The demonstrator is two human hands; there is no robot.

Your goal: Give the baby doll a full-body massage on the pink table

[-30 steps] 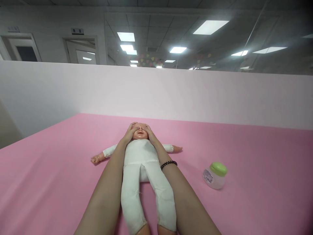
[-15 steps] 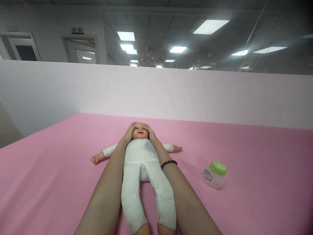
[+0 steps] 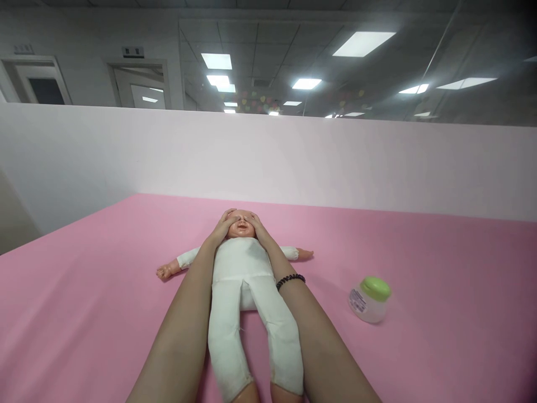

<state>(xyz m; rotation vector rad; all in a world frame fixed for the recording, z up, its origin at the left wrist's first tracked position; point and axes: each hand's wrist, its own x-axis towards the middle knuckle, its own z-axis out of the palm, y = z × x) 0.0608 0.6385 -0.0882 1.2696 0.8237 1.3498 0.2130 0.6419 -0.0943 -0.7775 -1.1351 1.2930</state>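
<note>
A baby doll (image 3: 243,260) with a white cloth body lies face up, its legs toward me and its arms spread to both sides. Cupped around one side of its head is my left hand (image 3: 224,226); my right hand (image 3: 259,228) wraps the opposite side. Both thumbs rest on the doll's face over its eyes, leaving the mouth and chin visible. The fingers go up along the sides of the head and are partly hidden. My forearms run along either side of the doll's body, and a black coiled band (image 3: 290,280) circles my right wrist.
The doll lies on a pink padded surface (image 3: 100,313). To the right stands a clear jar with a green lid (image 3: 370,300) and a printed label. A low white wall (image 3: 268,159) borders the far side, with doors and ceiling lights beyond it.
Both thumbs have moved inward across the doll's face and now cover its eyes, which showed before. The doll and the jar have stayed in place.
</note>
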